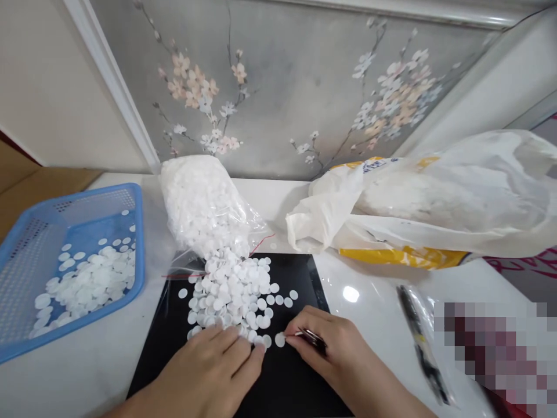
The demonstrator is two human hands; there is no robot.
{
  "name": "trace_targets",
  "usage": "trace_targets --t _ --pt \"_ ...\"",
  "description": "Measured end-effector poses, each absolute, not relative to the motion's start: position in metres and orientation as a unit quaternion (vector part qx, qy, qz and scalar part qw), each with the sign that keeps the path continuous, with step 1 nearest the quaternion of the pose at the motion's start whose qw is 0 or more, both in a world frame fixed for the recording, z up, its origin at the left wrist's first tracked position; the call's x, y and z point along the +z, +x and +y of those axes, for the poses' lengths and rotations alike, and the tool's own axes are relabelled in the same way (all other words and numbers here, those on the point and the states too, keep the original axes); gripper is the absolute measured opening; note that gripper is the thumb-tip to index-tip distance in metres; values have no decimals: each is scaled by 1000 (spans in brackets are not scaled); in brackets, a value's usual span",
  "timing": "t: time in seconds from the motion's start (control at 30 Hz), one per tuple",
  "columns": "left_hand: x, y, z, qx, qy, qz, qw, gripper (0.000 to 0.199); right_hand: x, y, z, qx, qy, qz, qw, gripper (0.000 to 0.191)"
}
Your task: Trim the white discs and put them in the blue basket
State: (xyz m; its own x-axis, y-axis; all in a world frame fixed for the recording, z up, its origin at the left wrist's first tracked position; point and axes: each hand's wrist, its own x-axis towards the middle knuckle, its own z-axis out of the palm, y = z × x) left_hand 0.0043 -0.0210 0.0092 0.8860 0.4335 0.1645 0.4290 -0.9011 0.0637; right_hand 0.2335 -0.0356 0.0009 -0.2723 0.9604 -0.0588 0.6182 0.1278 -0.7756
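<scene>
My left hand (217, 366) rests at the near side of a pile of small white plastic discs (235, 290). Its fingers are bent and slightly apart over the nearest discs, and the thumb tip touches one at the edge. In my right hand (331, 342) is a slim, dark, shiny tool (314, 339), pinched between thumb and fingers; its exact kind is hard to make out. The fingertips and the tool's pale tip are at a single disc (279, 339) just right of the pile. Under the discs lies a black board (296, 383).
A clear plastic bag (195, 197) of discs spills onto the board's far edge. At left stands a blue basket (138, 244) holding more discs. A white-and-yellow bag (418, 232) lies back right. A wrapped black pen-like item (420, 342) lies at right, beside a blurred-out patch.
</scene>
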Motion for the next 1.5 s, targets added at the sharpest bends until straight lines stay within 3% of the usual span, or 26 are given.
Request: trace_targets --t 0.2,0.37,0.47,0.6,0.67,0.77,0.97,1.13,1.3,1.43,1.5 --pt "13 3 -15 151 943 288 77 17 10 235 -36 481 -597 -602 223 12" --pt "4 14 -11 124 948 291 24 21 13 235 -35 588 -583 -495 263 8" --pt "-2 15 -12 94 951 293 7 26 13 236 -32 624 -578 -466 244 6" --pt "2 14 -14 125 933 322 100 19 11 237 -31 638 -570 -474 211 17" --pt "10 16 -16 129 890 383 210 18 10 236 -31 627 -566 -493 207 19" --pt "22 20 -18 75 817 465 332 14 8 234 -34 547 -586 -565 197 4" --pt "18 24 -17 25 860 426 280 18 -1 232 -41 387 -503 -747 195 17" --pt "16 23 -18 64 862 425 269 16 -3 231 -40 362 -518 -739 231 16" --pt "20 25 -20 95 815 457 343 15 9 225 -39 568 -564 -548 242 13" --pt "24 31 -19 105 770 486 400 6 12 218 -42 678 -536 -434 256 30" --pt "27 32 -18 110 752 496 421 12 10 216 -42 712 -512 -401 263 38"
